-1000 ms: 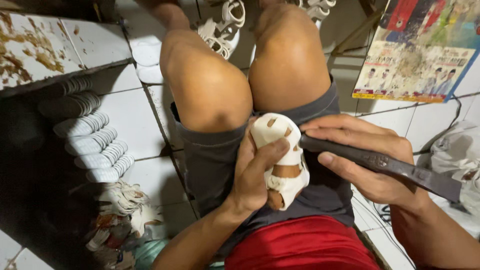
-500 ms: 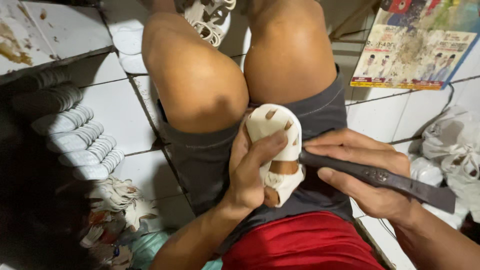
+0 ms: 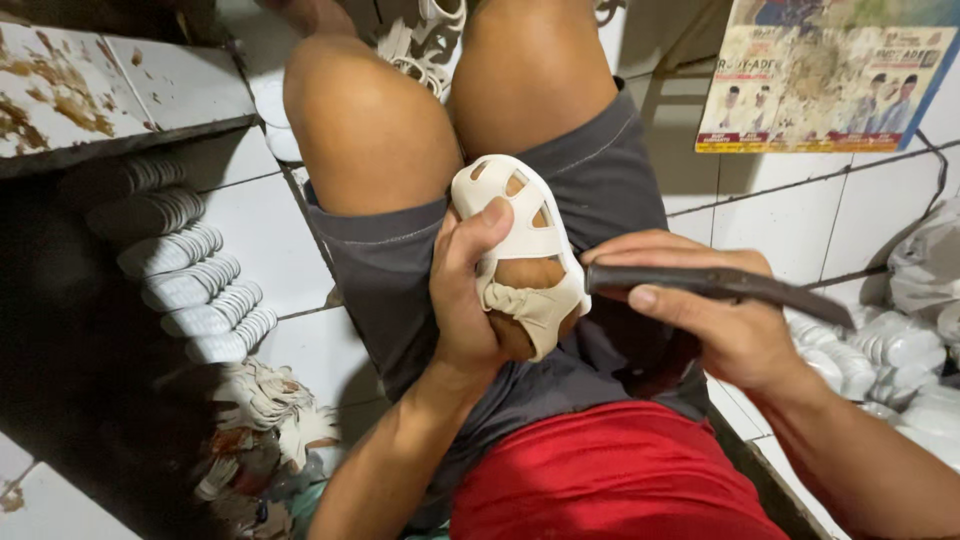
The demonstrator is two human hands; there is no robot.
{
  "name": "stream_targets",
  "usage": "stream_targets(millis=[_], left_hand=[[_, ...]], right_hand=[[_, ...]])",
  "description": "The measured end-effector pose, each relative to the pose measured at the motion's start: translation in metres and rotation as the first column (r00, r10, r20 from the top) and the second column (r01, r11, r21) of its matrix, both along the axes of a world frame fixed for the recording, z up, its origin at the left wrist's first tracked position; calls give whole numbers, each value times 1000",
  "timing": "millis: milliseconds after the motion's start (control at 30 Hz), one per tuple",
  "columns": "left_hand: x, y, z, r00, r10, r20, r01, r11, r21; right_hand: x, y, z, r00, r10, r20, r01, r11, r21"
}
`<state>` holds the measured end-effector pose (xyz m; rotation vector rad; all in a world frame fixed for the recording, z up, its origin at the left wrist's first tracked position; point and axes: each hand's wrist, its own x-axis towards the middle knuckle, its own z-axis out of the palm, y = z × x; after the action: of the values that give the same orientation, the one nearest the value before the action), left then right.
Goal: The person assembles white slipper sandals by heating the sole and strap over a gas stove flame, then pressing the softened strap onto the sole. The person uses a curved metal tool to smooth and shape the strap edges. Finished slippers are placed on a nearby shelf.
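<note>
My left hand [image 3: 473, 300] grips a cream sandal upper [image 3: 520, 250] stretched over a brown wooden form, held on my lap between my knees. The thumb lies across the upper's strapped front. My right hand [image 3: 715, 320] holds a long dark flat tool [image 3: 720, 285], its near end touching the right side of the upper by the gathered heel part. The tool's far end points right, out past my wrist.
Stacks of white soles [image 3: 195, 290] lie on the tiled floor at left, with a heap of cut cream straps [image 3: 265, 410] below them. More white pieces [image 3: 890, 355] pile up at right. A printed poster [image 3: 830, 75] hangs on the tiled wall. More cream uppers [image 3: 425, 45] lie beyond my knees.
The view has shifted, so the lap sits a little higher and closer. My left hand has turned the upper slightly, and the tool's end now rests against its right side.
</note>
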<state>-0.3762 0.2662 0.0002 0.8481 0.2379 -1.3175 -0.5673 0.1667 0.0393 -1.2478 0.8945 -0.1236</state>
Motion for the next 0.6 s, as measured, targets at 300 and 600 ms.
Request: stream_targets(millis=[300, 600], left_hand=[[4, 3, -6, 992, -43, 122, 42, 999, 11], [13, 7, -9, 993, -34, 117, 41, 998, -54]], right_hand=[[30, -4, 15, 946, 257, -196, -319, 844, -431], [48, -25, 15, 951, 227, -209, -271, 940, -210]])
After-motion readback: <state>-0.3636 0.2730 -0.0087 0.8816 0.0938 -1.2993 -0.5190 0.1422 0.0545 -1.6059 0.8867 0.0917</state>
